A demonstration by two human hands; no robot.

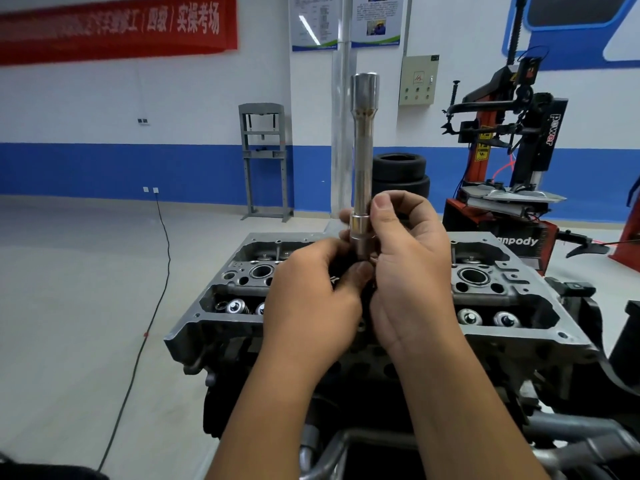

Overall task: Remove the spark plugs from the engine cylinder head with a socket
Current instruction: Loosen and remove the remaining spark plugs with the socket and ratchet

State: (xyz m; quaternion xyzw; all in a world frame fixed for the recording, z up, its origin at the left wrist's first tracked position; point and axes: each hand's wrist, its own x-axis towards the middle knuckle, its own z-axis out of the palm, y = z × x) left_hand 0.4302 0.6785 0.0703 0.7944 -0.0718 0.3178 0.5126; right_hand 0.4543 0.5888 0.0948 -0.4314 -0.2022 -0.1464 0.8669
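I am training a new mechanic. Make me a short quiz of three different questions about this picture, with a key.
1. True or false: the long silver metal spark plug socket is held upright, above the grey metal engine cylinder head.
2. Which hands hold the socket? A) left only B) right only C) both
3. Fill in: behind the socket, beside the blue-striped wall, lies a stack of black rubber ____.

Key
1. True.
2. C: the left hand grips near its lower end, and the right hand pinches it a little higher.
3. tyres.
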